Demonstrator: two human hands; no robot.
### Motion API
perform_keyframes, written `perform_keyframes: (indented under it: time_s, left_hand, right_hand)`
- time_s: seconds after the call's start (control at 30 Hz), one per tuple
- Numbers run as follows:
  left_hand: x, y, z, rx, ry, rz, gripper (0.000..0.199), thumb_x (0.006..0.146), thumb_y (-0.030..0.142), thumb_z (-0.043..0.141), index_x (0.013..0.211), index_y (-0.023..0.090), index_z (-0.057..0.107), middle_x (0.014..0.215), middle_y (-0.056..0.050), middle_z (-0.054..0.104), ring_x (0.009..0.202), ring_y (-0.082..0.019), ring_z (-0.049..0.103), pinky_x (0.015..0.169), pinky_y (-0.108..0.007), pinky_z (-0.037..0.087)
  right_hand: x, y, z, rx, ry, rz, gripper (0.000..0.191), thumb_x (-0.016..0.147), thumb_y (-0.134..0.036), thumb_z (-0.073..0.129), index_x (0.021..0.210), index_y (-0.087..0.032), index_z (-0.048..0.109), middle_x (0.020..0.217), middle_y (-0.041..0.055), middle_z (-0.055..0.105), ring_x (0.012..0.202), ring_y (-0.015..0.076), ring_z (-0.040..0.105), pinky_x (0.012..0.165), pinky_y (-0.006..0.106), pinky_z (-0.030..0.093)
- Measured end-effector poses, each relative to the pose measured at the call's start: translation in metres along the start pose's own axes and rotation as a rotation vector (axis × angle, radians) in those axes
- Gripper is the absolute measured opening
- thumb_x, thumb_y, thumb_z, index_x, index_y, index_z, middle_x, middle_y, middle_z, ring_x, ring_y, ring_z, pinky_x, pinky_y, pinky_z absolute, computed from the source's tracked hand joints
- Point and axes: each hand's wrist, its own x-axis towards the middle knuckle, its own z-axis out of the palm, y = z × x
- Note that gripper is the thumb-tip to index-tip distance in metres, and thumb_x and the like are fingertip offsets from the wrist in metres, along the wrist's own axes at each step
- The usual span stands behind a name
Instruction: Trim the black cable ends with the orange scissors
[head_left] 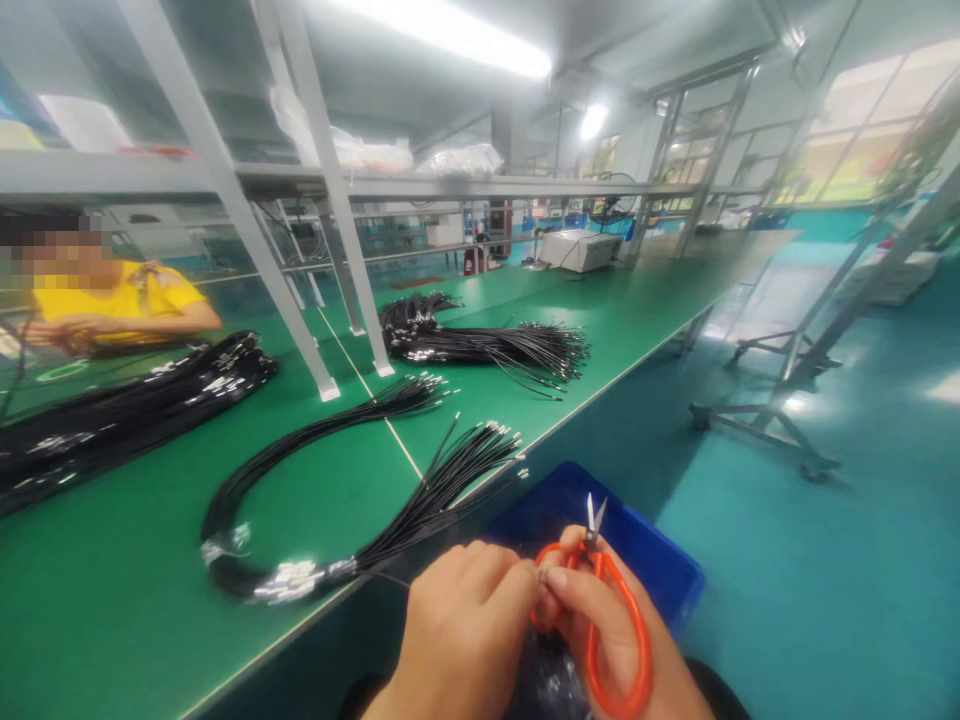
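Over the table's front edge, my left hand (pixel 469 615) is closed, its fingertips pinched against those of my right hand. What it grips is too small and hidden to name. A thin black strand runs from the cable bundle to behind this hand. My right hand (pixel 611 610) holds a pair of scissors with orange handles (pixel 639 640); the slightly parted blades point up and away. Its thumb and forefinger also meet at the pinch. Left of my hands, a curved bundle of black cables (pixel 240 490) with pale tips lies on the green table (pixel 135 600).
Below the table edge sits a blue bin (pixel 645 550), partly behind my hands. More black cable bundles (pixel 480 345) (pixel 150 400) lie farther back and left. A person in yellow (pixel 150 300) works across the table. Grey shelf posts (pixel 341 200) rise from it; a wheeled rack (pixel 780 420) stands right.
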Motion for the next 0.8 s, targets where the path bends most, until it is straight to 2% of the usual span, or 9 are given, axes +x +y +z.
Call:
perform_keyframes:
  time_s: [0.07,0.13,0.27,0.33,0.4,0.47,0.6,0.7,0.8]
  left_hand:
    - [-0.006,-0.006,0.002,0.105,0.026,0.052,0.03,0.09,0.014,0.044,0.067,0.02,0.061,0.061,-0.001,0.064,0.05,-0.015,0.051,0.049,-0.026,0.034]
    - [-0.011,-0.012,0.001,0.088,-0.023,-0.009,0.029,0.091,0.013,0.042,0.071,0.02,0.062,0.063,-0.002,0.063,0.053,-0.016,0.053,0.051,-0.026,0.037]
    - [-0.018,-0.015,0.003,-0.321,-0.108,-0.34,0.015,0.086,0.019,0.054,0.096,0.022,0.064,0.082,-0.003,0.07,0.073,-0.017,0.064,0.065,-0.024,0.047]
    - [-0.019,-0.01,0.008,-0.555,-0.13,-0.472,0.012,0.082,0.02,0.059,0.093,0.022,0.065,0.079,-0.002,0.07,0.073,-0.017,0.064,0.067,-0.024,0.047]
    - [-0.02,-0.007,0.015,-0.766,-0.128,-0.593,0.007,0.081,0.022,0.06,0.078,0.02,0.066,0.072,-0.001,0.07,0.069,-0.016,0.062,0.065,-0.023,0.047]
    - [-0.021,-0.006,0.02,-0.951,-0.104,-0.704,0.013,0.08,0.026,0.062,0.07,0.018,0.065,0.068,-0.001,0.068,0.065,-0.015,0.06,0.062,-0.022,0.045]
    - [-0.019,-0.011,0.02,-1.142,-0.104,-0.794,0.016,0.073,0.029,0.07,0.066,0.016,0.063,0.063,0.001,0.064,0.056,-0.01,0.052,0.054,-0.018,0.041]
    - [-0.017,-0.012,0.017,-1.177,-0.099,-0.779,0.018,0.072,0.028,0.071,0.062,0.016,0.062,0.057,0.004,0.057,0.053,-0.008,0.045,0.052,-0.017,0.038]
    - [-0.016,-0.009,0.016,-1.16,-0.102,-0.762,0.019,0.071,0.028,0.071,0.061,0.015,0.062,0.054,0.005,0.053,0.051,-0.007,0.041,0.052,-0.017,0.037]
  right_hand:
    - [0.002,0.001,-0.003,0.0,0.019,-0.005,0.018,0.067,-0.018,0.074,0.079,-0.019,0.06,0.064,-0.0022,0.06,0.058,0.0125,0.052,0.059,0.025,0.044]
    - [0.004,0.003,-0.005,0.013,0.024,-0.02,0.017,0.068,-0.017,0.072,0.079,-0.02,0.06,0.061,-0.0027,0.06,0.056,0.0121,0.052,0.057,0.024,0.044]
    - [0.004,0.004,-0.003,0.022,-0.001,-0.016,0.015,0.07,-0.02,0.07,0.082,-0.021,0.061,0.061,-0.0025,0.06,0.058,0.0133,0.052,0.06,0.025,0.045]
    - [0.002,0.002,0.002,0.004,-0.014,-0.012,0.013,0.071,-0.022,0.069,0.08,-0.02,0.06,0.061,-0.0019,0.059,0.06,0.0141,0.052,0.062,0.026,0.046]
    - [0.0,0.001,0.007,-0.061,-0.017,-0.056,0.012,0.071,-0.024,0.069,0.078,-0.021,0.059,0.06,-0.003,0.056,0.058,0.0138,0.051,0.061,0.026,0.046]
    - [-0.001,0.001,0.009,-0.201,0.027,-0.195,0.013,0.072,-0.023,0.068,0.078,-0.022,0.057,0.065,-0.0029,0.059,0.056,0.0124,0.051,0.058,0.025,0.046]
    - [0.003,0.008,0.002,-0.615,0.111,-0.647,0.015,0.075,-0.017,0.064,0.085,-0.026,0.059,0.089,0.0,0.068,0.065,0.0124,0.06,0.065,0.023,0.049]
    - [0.009,0.01,-0.005,-0.875,0.022,-0.912,0.022,0.076,-0.012,0.059,0.09,-0.028,0.059,0.086,-0.0021,0.069,0.068,0.0126,0.065,0.065,0.02,0.05]
    - [0.012,0.007,-0.007,-1.027,-0.044,-1.047,0.022,0.077,-0.01,0.06,0.092,-0.027,0.057,0.078,-0.0039,0.068,0.063,0.0113,0.066,0.059,0.018,0.05]
